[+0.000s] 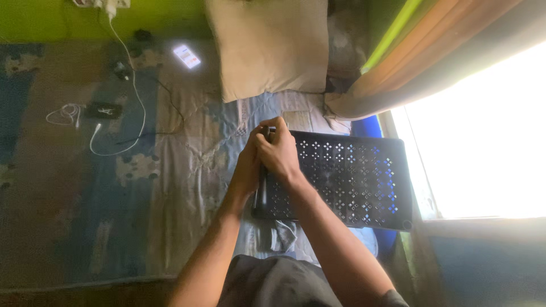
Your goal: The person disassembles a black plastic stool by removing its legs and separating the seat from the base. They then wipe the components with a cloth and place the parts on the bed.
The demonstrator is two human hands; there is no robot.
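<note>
both hands meet at one corner of a black perforated panel [341,179], a flat plastic board w/ rows of small diamond-shaped holes. right hand [280,152] is closed over the panel's edge near that corner, fingers wrapped round it, knuckles up. left hand [248,170] sits just beside it, touching it, curled shut round a dark bar or leg [261,196] that runs along the panel's short edge; can't tell if the bar is part of the panel or a separate piece. thumbs of both hands press together at the top of the grip.

from the grip the panel stretches away toward the bright window [483,136], lying roughly flat over a blue object [368,126] that shows past its far edge. it rests above a pale patterned cloth [256,122] spread on the floor.

just beyond the grip, a beige pillow [270,45] leans vs. the green wall [51,20]. an orange-striped curtain [432,51] hangs past the panel on the window side. well away from the grip on the other side, on the worn mat [79,187]: a lit phone [187,55], a white cable [133,85] running down from a wall plug, a small dark device [103,110] w/ coiled white cord beside it. person's grey clothing [273,281] shows below the forearms.
</note>
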